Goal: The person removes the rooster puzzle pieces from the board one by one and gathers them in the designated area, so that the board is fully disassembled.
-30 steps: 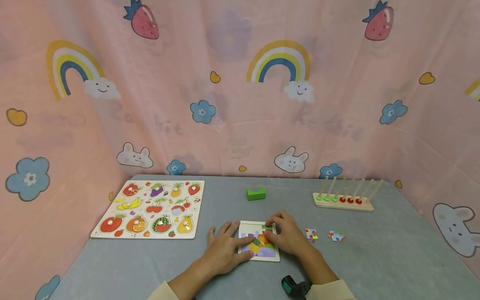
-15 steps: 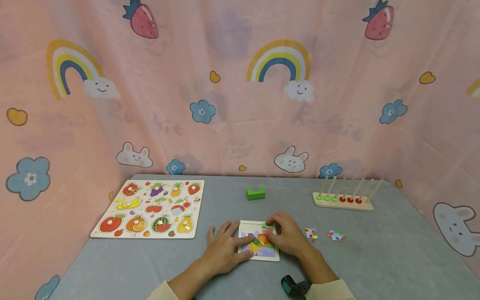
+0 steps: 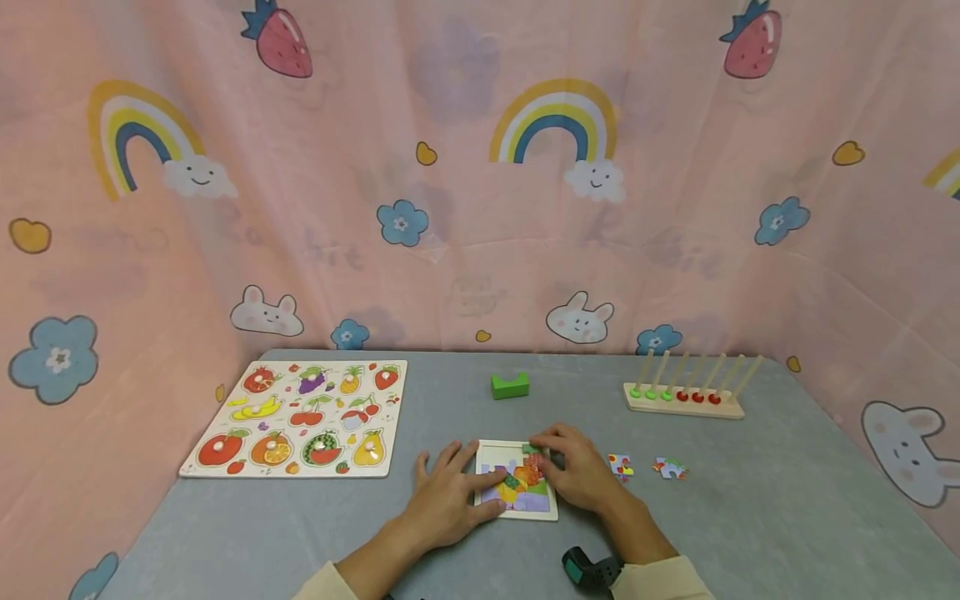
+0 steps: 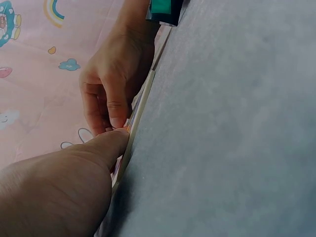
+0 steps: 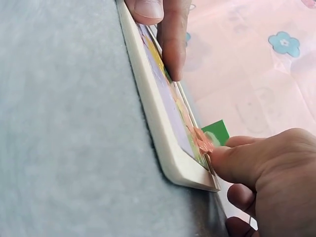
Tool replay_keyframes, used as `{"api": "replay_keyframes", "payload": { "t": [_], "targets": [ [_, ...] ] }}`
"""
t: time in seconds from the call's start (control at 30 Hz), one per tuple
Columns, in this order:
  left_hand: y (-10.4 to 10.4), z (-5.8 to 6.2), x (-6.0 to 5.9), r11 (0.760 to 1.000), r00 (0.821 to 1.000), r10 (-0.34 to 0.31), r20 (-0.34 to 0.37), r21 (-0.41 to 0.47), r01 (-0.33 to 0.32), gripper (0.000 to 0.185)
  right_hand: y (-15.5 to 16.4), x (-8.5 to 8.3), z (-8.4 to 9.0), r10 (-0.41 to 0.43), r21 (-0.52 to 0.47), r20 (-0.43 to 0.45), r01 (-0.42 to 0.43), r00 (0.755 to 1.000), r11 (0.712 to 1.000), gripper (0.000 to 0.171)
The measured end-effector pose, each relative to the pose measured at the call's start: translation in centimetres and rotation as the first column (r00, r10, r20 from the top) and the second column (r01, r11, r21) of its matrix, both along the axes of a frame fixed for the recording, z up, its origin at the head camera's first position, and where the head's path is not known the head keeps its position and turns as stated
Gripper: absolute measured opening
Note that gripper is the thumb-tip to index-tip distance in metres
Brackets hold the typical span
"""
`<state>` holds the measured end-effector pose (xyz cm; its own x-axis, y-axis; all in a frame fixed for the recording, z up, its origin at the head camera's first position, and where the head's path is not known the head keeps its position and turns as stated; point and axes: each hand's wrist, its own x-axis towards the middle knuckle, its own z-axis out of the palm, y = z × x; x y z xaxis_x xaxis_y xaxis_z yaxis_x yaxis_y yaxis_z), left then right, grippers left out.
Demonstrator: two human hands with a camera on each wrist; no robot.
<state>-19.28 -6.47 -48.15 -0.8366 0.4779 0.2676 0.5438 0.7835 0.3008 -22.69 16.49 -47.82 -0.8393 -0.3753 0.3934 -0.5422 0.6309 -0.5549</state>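
Observation:
In the head view a small jigsaw puzzle in a cream frame lies on the table. My left hand spreads over its left side, index finger and thumb resting on the assembled fruit-picture pieces. At the upper right corner my right hand pinches a green and orange-red puzzle piece between thumb and fingers. The right wrist view has this piece tilted up, its green corner standing above the frame. Two loose puzzle pieces, one yellow and red and one white and blue, lie right of the hand.
A wooden fruit board lies at the left. Behind the frame stands a green notched block. A wooden peg stand with green and red beads is at the back right. A patterned pink curtain hangs behind the grey table.
The piece in my right hand has turned a little, and more of its red face shows. My left hand stays in place on the puzzle. The head view has shifted slightly.

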Motion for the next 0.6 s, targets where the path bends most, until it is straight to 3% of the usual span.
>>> {"api": "replay_keyframes", "payload": {
  "t": [0.6],
  "targets": [
    [-0.03, -0.21, -0.14, 1.000, 1.000, -0.001, -0.002, 0.010, 0.001, 0.046, -0.03, 0.33, 0.65, 0.027, 0.045, 0.047, -0.029, 0.999, 0.999, 0.032]
  ]
}}
